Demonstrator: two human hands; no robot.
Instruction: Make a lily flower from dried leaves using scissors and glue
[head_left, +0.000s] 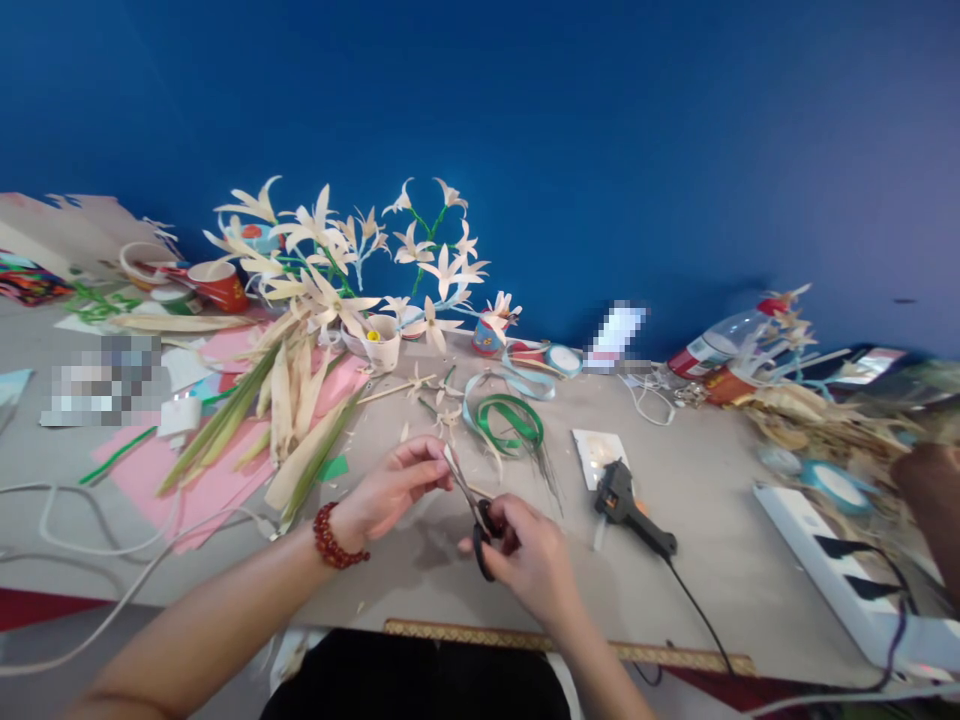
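My right hand [532,560] is closed round the black handles of a pair of scissors [471,505], whose blades point up and left. My left hand [394,490], with a red bead bracelet on the wrist, pinches something small and pale at the blade tips; I cannot make it out. Both hands hover over the grey table [705,520] near its front edge. Just behind them lie loops of green ribbon [511,420] and a pale blue ribbon [487,385].
A black glue gun [630,508] lies to the right, its cord running off the front edge. Long pale leaves [289,415] rest on pink paper at the left. Cream handmade flowers [337,260] stand at the back. A white power strip [840,570] sits at the right.
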